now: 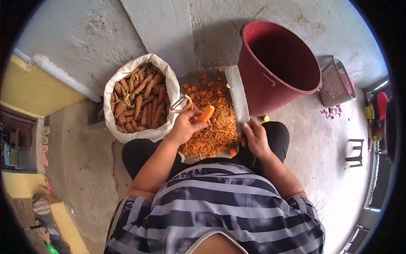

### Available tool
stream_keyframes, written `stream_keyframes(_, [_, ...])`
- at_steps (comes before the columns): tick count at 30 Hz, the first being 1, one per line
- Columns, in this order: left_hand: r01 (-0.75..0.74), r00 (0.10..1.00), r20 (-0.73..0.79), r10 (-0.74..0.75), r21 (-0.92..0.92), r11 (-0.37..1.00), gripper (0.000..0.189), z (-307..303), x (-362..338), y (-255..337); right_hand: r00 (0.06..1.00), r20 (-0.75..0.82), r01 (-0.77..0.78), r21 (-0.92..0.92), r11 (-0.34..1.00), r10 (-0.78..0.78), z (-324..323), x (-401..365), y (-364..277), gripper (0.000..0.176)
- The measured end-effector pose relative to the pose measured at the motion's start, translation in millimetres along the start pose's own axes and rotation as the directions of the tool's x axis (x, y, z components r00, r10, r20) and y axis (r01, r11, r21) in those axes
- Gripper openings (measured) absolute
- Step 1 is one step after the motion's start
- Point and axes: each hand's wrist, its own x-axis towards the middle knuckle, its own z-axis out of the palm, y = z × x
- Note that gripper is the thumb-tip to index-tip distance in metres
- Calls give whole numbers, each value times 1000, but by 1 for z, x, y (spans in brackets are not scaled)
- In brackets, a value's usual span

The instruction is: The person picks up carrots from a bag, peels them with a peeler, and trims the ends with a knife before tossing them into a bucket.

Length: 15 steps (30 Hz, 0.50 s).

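Note:
My left hand [186, 125] is closed round a peeled orange carrot [206, 114]; a peeler [178, 103] with a strip of peel hanging beside it sticks out of the same hand. My right hand [256, 137] grips the lower end of a wide, pale blade [238, 91], which points away from me beside the red bucket. Beneath and between the hands lies a heap of orange peelings and carrot pieces [218, 127] on the floor. To the left, a white sack [109, 99] with rolled edges holds several unpeeled carrots [141, 91].
A large red bucket [258, 89] stands at the right, near the wall. Behind it is a grey perforated basket [333, 86], with purple scraps [332, 112] on the floor nearby. A white pipe [63, 76] runs along the left wall. My knees flank the peelings.

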Motion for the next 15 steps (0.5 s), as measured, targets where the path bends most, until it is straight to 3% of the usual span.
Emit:
stream_keyframes(1, [-39,999,0,39,108,993,28,-1,-1,0,1000,12,-19,-64,998,20,0,3,4,22])
stream_keyframes(4, [146,979,-126,-158,-97,985,25,5,-1,-2,999,6,-44,-42,998,45,3,7,5,28])
stream_keyframes(5, [273,938,-135,-319,-277,921,26,7,3,-4,999,18,-33,-110,993,35,5,9,4,30])
stream_keyframes(7, [532,771,2,-637,-551,643,32,9,10,21,999,49,-7,-243,970,19,9,12,-1,35])
stream_keyframes(8, [519,796,111,-595,-632,576,32,-3,13,-20,988,68,153,-291,944,-139,14,10,-7,44])
stream_keyframes(9, [502,794,88,-602,-652,568,31,-2,15,-22,985,110,171,-480,861,-134,18,6,-21,50])
stream_keyframes(11, [472,784,45,-619,-691,547,29,9,18,-26,968,206,228,-485,845,-143,30,0,-36,51])
stream_keyframes(15, [377,820,32,-571,-781,497,24,21,22,-24,951,103,298,-560,773,-292,53,6,-43,54])
